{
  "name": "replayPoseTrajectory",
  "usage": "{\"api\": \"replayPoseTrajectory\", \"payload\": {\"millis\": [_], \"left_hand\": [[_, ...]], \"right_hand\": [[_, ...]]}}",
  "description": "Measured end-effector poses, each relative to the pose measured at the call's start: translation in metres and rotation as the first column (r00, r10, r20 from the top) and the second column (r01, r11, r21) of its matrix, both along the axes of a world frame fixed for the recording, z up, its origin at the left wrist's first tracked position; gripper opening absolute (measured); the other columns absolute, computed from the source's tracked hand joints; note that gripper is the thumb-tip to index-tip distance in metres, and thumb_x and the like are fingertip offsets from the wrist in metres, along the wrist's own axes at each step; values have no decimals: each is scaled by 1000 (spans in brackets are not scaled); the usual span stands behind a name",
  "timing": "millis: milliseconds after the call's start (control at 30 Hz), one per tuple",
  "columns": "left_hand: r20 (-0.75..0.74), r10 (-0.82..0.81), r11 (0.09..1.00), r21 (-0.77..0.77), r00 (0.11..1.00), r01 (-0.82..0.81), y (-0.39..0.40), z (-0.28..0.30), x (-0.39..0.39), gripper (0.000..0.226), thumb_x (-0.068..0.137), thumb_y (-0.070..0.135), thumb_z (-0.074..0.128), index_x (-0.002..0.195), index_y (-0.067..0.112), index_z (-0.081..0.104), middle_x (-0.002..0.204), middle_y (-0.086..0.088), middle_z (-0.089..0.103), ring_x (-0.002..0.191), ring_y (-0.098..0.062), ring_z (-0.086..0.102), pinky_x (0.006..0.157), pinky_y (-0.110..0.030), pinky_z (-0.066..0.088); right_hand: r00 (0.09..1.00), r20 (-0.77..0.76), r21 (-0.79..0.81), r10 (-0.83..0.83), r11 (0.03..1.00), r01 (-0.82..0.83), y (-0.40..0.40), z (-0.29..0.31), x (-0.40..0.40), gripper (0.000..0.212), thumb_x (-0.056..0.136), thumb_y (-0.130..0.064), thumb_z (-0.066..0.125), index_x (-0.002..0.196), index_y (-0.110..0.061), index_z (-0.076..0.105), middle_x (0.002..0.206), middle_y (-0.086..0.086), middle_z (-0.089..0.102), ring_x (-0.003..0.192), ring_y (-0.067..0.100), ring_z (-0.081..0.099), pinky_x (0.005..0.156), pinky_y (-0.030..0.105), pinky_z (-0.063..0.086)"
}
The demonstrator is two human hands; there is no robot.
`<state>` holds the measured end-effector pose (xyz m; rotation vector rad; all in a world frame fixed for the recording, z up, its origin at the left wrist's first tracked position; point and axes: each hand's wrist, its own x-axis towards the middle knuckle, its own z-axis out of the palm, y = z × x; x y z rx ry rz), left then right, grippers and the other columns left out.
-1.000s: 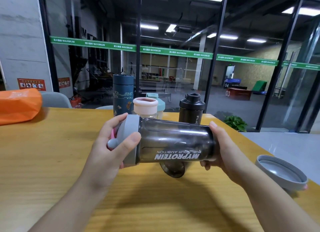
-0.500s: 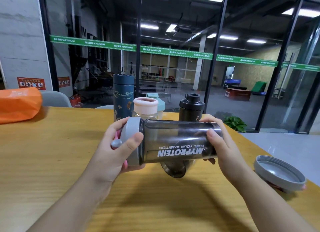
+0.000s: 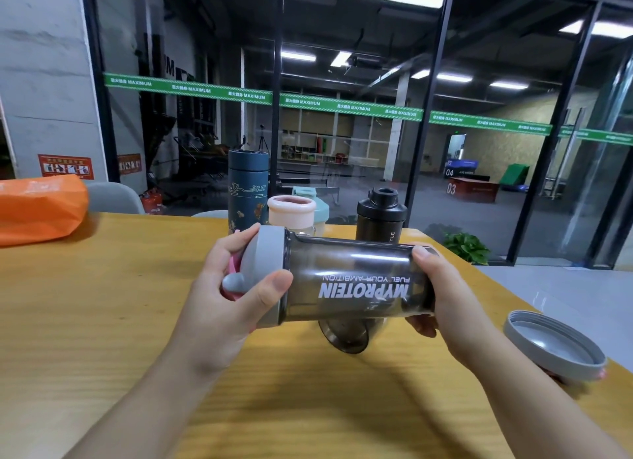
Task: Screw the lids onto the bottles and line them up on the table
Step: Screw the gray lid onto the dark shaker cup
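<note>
Held sideways above the middle of the wooden desk (image 3: 102, 321): smoky shaker bottle (image 3: 356, 284), its white lettering upside down, grey lid (image 3: 269, 277) at its left end. Left grip (image 3: 222, 297) curled round that lid, thumb across the rim, fingers over the top, a pink part showing under the palm. Right grip (image 3: 442, 297) wrapped round the bottle's base end, thumb on top. Seen under the bottle, a smoky dark cup-shaped piece (image 3: 349, 337), whether resting on the desk could not be told. Lay near the right edge of the desk, inside up: a second grey lid (image 3: 555, 349). Stood upright along the far edge, close together: dark blue patterned flask (image 3: 247, 188), pink-lidded bottle (image 3: 291, 212), teal-lidded bottle (image 3: 317, 203) partly hidden behind it, black shaker (image 3: 381, 215) with its spout cap open. Lay at the far left corner: orange bag (image 3: 37, 208)
</note>
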<state>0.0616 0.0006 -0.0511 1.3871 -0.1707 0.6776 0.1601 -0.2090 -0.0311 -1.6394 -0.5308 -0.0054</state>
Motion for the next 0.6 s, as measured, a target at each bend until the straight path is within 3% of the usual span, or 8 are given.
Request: {"api": "replayPoseTrajectory", "payload": {"millis": [67, 133, 233, 333, 400, 467, 533, 600], "left_hand": [[13, 1, 1000, 7, 1000, -1, -1, 1, 0, 79, 33, 50, 85, 107, 44, 59, 99, 5, 68, 71, -3, 68, 48, -15, 48], [-1, 1, 1000, 3, 1000, -1, 0, 0, 1, 84, 32, 58, 87, 110, 51, 57, 111, 7, 66, 87, -7, 69, 57, -21, 54], [6, -16, 996, -91, 1000, 16, 0, -2, 4, 117, 21, 58, 91, 124, 60, 34, 119, 21, 63, 109, -14, 65, 75, -34, 57], [48, -60, 979, -194, 997, 68, -1, -4, 6, 149, 16, 49, 94, 143, 47, 14, 124, 7, 63, 111, -14, 64, 92, -37, 49], [31, -101, 978, -181, 994, 105, -5, -5, 7, 143, 19, 51, 93, 143, 37, 23, 120, 3, 68, 112, -14, 64, 99, -39, 44], [-8, -126, 989, -81, 992, 125, -10, -6, 7, 124, 26, 58, 89, 136, 31, 38, 118, 10, 69, 113, -10, 63, 100, -42, 44], [-22, -127, 992, 0, 992, 127, -16, -8, 9, 112, 32, 65, 85, 131, 29, 45, 121, 9, 67, 111, -8, 63, 94, -42, 50], [-17, -113, 993, -33, 993, 113, -17, -10, 10, 106, 32, 68, 84, 123, 24, 51, 114, 5, 70, 106, -11, 66, 89, -43, 53]], "right_hand": [[1000, -28, 3, 6, 1000, -6, 1, 1, -1, 27, 98, -35, 34, 85, -21, 52, 54, -5, 50, 40, 7, 43, 37, 19, 31], [999, -36, 8, 31, 999, -31, 2, 0, -2, 28, 97, -37, 35, 86, -19, 52, 59, -1, 50, 42, 9, 43, 40, 24, 30], [991, -109, 56, 76, 996, -71, 4, 0, -2, 41, 95, -48, 35, 93, -12, 55, 60, 3, 52, 43, 13, 41, 42, 26, 29], [950, -251, 219, 188, 967, -134, 8, 1, -5, 51, 90, -56, 39, 100, -12, 63, 69, 6, 62, 44, 13, 43, 39, 21, 31], [912, -276, 306, 304, 927, -216, 14, 1, -11, 52, 83, -56, 43, 103, -14, 65, 77, 7, 67, 46, 13, 45, 40, 20, 34], [873, -279, 330, 400, 894, -304, 20, 0, -17, 57, 77, -57, 44, 107, -13, 65, 82, 8, 67, 48, 12, 46, 42, 20, 36], [840, -293, 306, 456, 877, -369, 27, -4, -22, 64, 77, -57, 44, 117, -10, 59, 82, 10, 62, 49, 13, 46, 43, 21, 39], [818, -306, 288, 487, 866, -409, 34, -10, -23, 73, 75, -58, 47, 127, -7, 47, 84, 13, 59, 51, 16, 50, 43, 22, 44]]}}
